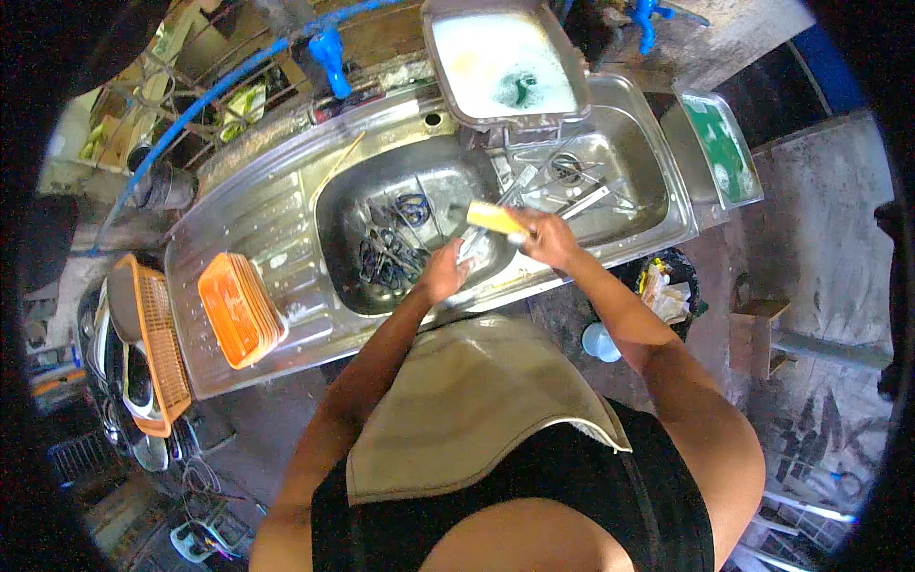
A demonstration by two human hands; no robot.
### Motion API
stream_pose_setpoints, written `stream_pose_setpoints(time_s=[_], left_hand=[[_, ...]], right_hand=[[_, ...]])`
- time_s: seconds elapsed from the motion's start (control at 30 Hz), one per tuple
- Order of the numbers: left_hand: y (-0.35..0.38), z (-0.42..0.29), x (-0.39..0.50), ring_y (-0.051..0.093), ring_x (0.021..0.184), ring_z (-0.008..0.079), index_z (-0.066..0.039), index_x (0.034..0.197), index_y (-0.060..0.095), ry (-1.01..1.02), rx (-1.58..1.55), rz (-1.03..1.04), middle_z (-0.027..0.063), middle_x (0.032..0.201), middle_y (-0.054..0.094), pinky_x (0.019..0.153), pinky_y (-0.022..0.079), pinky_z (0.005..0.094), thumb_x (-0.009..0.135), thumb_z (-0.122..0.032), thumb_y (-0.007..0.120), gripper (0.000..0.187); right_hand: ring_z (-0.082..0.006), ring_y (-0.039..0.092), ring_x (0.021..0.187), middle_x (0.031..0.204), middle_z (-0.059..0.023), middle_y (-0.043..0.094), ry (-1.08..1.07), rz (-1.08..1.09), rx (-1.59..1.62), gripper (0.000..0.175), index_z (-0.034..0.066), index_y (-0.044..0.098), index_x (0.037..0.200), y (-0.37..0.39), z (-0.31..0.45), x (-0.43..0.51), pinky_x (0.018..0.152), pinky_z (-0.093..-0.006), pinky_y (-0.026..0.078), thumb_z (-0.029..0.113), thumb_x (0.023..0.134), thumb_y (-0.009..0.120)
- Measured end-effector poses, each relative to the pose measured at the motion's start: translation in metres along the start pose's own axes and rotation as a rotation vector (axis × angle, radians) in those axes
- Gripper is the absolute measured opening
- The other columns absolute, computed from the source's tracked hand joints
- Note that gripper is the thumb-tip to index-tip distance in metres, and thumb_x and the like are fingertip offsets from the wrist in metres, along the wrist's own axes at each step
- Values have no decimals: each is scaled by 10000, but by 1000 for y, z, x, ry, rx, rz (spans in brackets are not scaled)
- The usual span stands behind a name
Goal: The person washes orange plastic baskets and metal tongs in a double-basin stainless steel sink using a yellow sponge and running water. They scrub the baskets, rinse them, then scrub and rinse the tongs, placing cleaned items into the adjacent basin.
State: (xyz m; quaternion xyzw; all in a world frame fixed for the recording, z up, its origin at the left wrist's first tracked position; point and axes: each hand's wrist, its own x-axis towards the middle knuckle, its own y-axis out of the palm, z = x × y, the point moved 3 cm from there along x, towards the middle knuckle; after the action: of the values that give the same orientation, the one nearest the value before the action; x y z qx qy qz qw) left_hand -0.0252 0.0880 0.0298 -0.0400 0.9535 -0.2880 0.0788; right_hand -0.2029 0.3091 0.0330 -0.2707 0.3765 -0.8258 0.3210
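Observation:
My right hand (547, 238) grips a yellow sponge (495, 217) above the ridge between two steel sink basins. Just left of it, my left hand (444, 272) holds a pale metal utensil (472, 243), whose exact kind is unclear. Scissors with dark handles (411, 209) and other metal utensils lie in the left basin (443, 161). Long metal utensils (590, 202) lie in the right basin (643, 161). Behind the hands, a brown tub (516, 123) of foamy water rests over the basins.
Stacked orange plastic baskets (236, 307) stand on the left drainboard (286, 236). Blue taps (329, 61) project behind the sink. A green-and-white board (722, 146) lies at the right. Below the sink's right edge are a waste bin (668, 286) and a pale blue container (600, 342).

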Motion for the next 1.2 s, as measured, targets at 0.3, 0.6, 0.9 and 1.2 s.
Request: stream_pose_setpoints(time_s=[0.3, 0.6, 0.9, 1.2], left_hand=[[-4, 3, 6, 540, 709, 107, -2, 1133, 647, -296, -519, 167, 19, 810, 633, 654, 459, 296, 880, -54, 607, 261], [-1, 3, 18, 611, 797, 145, 31, 1202, 603, 41, -445, 77, 88, 914, 681, 708, 494, 316, 820, -36, 639, 389], [5, 28, 18, 468, 620, 118, -179, 1570, 174, -487, -819, 161, 53, 849, 573, 505, 400, 241, 995, -312, 555, 703], [-10, 17, 15, 647, 765, 281, -50, 1252, 610, 107, -185, 28, 178, 931, 682, 713, 510, 424, 923, -270, 666, 399]], right_hand=[[-391, 694, 834, 944, -239, 697, 435, -427, -195, 563, 170, 574, 1383, -100, -55, -2, 742, -465, 557, 191, 825, 641], [-376, 678, 813, 917, -202, 676, 21, 99, -20, 598, 157, 607, 1340, -7, 85, -29, 723, -489, 550, 207, 745, 644], [-342, 680, 1001, 1165, -197, 680, 84, 249, -84, 596, 230, 562, 1405, -31, 54, 4, 880, -455, 540, 256, 820, 674], [-362, 681, 952, 1146, -226, 673, 272, -63, -126, 590, 167, 586, 1376, -37, 49, 11, 841, -452, 549, 162, 786, 618]])
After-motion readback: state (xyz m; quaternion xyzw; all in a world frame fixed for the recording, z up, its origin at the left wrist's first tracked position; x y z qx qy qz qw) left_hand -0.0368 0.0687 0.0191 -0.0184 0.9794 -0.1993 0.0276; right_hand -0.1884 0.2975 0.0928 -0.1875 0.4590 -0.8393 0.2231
